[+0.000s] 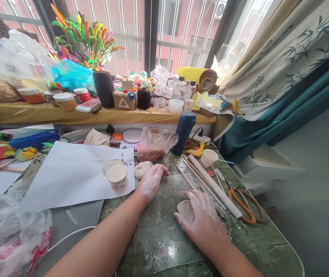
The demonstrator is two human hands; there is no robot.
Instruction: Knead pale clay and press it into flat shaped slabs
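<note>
My right hand [206, 217], dusted with white, curves its thumb and fingers around a flattened round piece of clay [185, 210] that rests on a clear sheet [164, 234]. My left hand [152, 181], also whitened, reaches out beside a lump of pale clay [143, 169]. Its fingers extend to the right, with nothing visible in them; the palm side is partly hidden. Behind that lump sits a plastic bag of reddish-brown clay [151, 154].
White paper cups [117, 175] stand on a large paper sheet [74, 169] at left. A dark blue bottle [183, 132] stands behind. To the right lie a pale rolling rod [215, 186], thin sticks, orange-handled scissors [244, 207] and a yellow glue gun [197, 150].
</note>
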